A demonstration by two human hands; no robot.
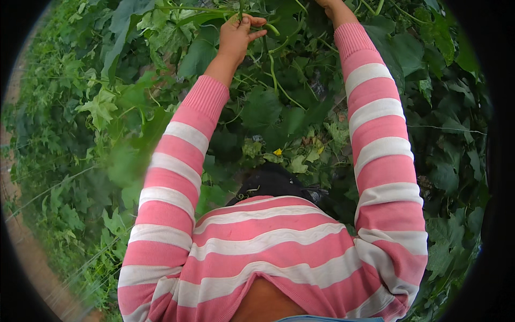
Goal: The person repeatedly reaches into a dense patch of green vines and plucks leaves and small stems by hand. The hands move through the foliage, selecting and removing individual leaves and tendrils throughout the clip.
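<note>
Place: green vine leaves [263, 107] everywhere, dirt path [32, 257] on the left.
Left hand [238, 35]: fingers pinched together on a thin vine stem [272, 64] up high, steadying it.
Right hand [330, 5]: reaches higher, mostly hidden; grip unclear.

we are reaching up into the leafy vines [268, 107], our left hand [238, 35] pinching a thin green stem [271, 64]. our right hand [333, 6] is disappearing among the leaves at the top edge, its grip hidden.
</note>
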